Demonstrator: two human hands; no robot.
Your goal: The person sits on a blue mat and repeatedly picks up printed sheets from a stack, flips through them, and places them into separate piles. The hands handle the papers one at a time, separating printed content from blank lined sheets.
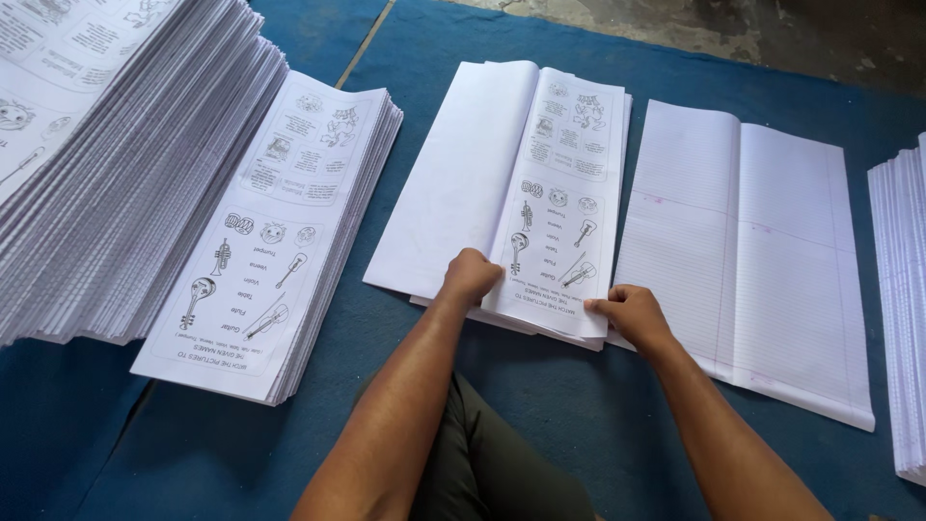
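The left hand [470, 278] is curled into a loose fist, knuckles pressing down on the near edge of a small stack of printed worksheets [558, 203] showing musical instruments; its fingers are tucked under, so I cannot tell whether they pinch any paper. Just to its right, the right hand [627, 314] pinches the near right corner of the same stack, thumb on top, fingers closed beneath the sheets. The stack's left half is a blank white sheet [453, 174]. Directly right of the right hand, touching the stack, lies a spread of ruled paper [762, 251]. Well to the left of the left hand sits a thick pile of identical worksheets [275, 222], and beyond that a much taller pile [106, 164]. Everything rests on a blue mat [540, 396].
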